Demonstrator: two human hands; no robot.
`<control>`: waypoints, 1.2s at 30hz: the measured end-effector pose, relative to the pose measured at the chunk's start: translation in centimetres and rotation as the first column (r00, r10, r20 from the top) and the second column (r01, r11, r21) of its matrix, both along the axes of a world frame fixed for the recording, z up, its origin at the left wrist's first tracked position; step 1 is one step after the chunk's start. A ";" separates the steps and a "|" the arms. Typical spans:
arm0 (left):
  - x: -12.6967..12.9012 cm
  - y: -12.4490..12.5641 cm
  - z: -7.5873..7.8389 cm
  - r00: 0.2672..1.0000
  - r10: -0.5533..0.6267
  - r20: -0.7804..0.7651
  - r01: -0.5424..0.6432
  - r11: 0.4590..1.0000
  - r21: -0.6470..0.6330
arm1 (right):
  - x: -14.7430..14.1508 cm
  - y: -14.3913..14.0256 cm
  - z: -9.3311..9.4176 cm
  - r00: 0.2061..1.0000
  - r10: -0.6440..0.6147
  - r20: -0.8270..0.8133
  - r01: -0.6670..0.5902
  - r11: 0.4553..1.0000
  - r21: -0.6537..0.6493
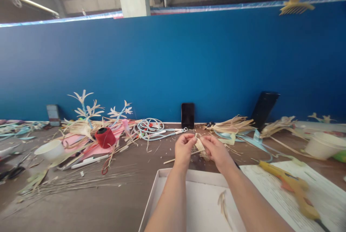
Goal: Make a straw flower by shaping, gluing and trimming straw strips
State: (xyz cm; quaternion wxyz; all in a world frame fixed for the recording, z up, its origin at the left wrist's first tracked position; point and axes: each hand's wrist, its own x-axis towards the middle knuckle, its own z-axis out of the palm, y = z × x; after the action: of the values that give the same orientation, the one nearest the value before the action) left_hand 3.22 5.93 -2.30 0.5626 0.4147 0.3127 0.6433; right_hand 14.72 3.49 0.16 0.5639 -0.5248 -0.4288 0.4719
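Brown tabletop [116,206]; paper [281,200] near right, print unreadable. Left hand [184,149] and right hand [215,150], grips pinching pale strip [199,145] beyond far edge of white box [201,177].

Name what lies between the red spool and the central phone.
In the head view, mainly a coiled pale-blue cord, plus a pink scrap nearer the spool.

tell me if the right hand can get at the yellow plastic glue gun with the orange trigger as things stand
Probably yes: the glue gun lies uncovered on the white printed paper, beside the right forearm, though the right hand appears busy pinching a small pale piece.
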 end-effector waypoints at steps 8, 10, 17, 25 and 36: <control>0.1 -0.8 0.6 0.990 -0.028 -0.137 0.033 0.999 0.035 | 0.3 0.0 0.5 0.952 0.027 -0.306 -0.078 0.985 -0.156; 0.2 -1.0 0.7 0.984 -0.058 -0.165 0.066 0.997 0.044 | 0.6 0.1 0.5 0.892 0.057 -0.449 -0.146 0.975 -0.167; 0.7 -1.0 0.6 0.971 -0.106 -0.213 0.118 0.992 0.044 | 1.5 0.2 0.5 0.804 0.121 -0.582 -0.186 0.981 -0.053; 0.7 -1.0 0.2 0.943 -0.114 -0.311 0.142 0.987 0.071 | 1.7 -0.2 1.1 0.901 0.056 -0.431 -0.049 0.998 0.026; 0.5 -1.0 0.3 0.889 -0.010 -0.457 0.057 0.994 0.089 | 1.7 0.0 0.4 0.998 -0.053 -0.035 0.056 0.996 0.073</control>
State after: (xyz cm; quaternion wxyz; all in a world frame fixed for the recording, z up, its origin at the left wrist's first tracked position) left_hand 3.70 4.90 -1.99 0.4629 0.5870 0.3960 0.5332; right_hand 16.42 3.51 0.60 0.6027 -0.5072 -0.4220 0.4488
